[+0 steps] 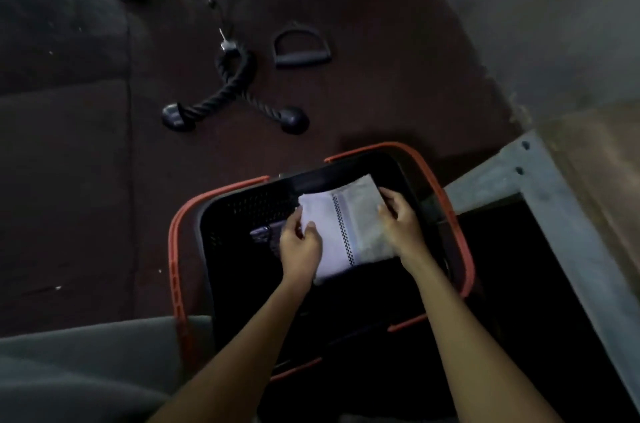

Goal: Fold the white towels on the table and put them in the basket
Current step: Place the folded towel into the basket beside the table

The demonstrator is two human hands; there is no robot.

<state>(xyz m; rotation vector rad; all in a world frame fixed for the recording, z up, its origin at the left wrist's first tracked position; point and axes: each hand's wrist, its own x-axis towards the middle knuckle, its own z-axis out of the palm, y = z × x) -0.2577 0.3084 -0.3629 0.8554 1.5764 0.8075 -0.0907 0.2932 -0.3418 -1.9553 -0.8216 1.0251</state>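
Note:
A folded white towel [343,225] with a dark checkered stripe sits inside the black basket with an orange rim [460,232] on the floor. My left hand [299,246] grips the towel's left edge between thumb and fingers. On the towel's right edge, my right hand [398,220] holds it from the side. Both arms reach down into the basket. The basket's bottom is dark and I cannot make out what lies under the towel.
A grey metal table frame [540,180] with a wooden top stands at the right. A rope cable attachment [232,97] and a D-handle [301,48] lie on the dark floor beyond the basket. A grey surface [86,363] fills the lower left.

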